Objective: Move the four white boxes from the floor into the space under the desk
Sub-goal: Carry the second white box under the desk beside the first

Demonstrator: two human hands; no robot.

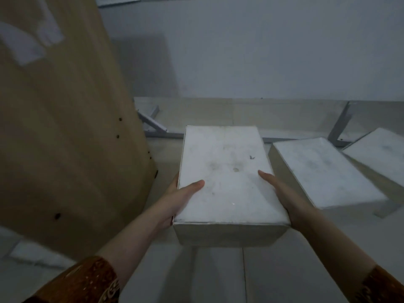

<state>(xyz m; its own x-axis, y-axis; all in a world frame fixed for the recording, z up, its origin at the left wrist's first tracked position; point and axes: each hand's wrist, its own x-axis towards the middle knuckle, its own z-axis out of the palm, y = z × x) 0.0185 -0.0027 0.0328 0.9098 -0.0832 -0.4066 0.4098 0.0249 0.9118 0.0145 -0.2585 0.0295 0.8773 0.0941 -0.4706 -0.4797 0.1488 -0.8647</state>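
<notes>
A white box (pixel 227 178) sits in the middle of the view, lengthwise away from me, in the dim space under the desk. My left hand (pixel 181 197) grips its left side with the thumb on top. On its right side my right hand (pixel 282 193) does the same. Whether the box touches the floor I cannot tell. A second white box (pixel 323 171) lies on the floor just to its right, angled. A third white box (pixel 380 152) is further right, partly cut by the frame edge.
A tan wooden desk side panel (pixel 65 127) stands close on the left. A grey metal frame bar (pixel 153 123) lies behind the boxes, and another metal leg (pixel 338 125) slants at the right. The white wall (pixel 262 51) closes the back. Tiled floor (pixel 218 276) lies in front.
</notes>
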